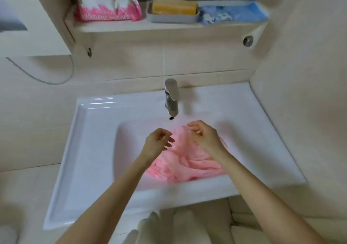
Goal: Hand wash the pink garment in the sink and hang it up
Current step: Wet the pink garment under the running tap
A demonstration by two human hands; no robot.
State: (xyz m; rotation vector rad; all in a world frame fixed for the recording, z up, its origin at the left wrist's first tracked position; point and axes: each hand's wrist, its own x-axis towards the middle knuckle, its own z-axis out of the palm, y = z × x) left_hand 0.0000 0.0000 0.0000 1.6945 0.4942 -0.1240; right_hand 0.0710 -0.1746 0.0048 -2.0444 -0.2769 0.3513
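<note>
Beige bathroom tile surrounds us, with a white sink (90, 149) set against the wall and a chrome faucet (171, 98) at its back. Above it a shelf (131, 27) carries a bag of washing powder (107, 1), a yellow soap bar (174, 7) in a grey dish (172, 17), and a folded blue cloth (232, 14). Our pink garment (189, 161) lies bunched in the basin, toward the right and front. Our left hand (156, 143) hovers just over it with fingers loosely curled and holding nothing. Our right hand (203, 134) has its fingertips curled near a raised fold, though we cannot tell whether they pinch the cloth. No water appears to run from the spout. We judge the fabric thin, soft and limp; once soaked it should turn heavier and clingy, so we would gather a thick bunch in each hand, not tug at a single edge
</note>
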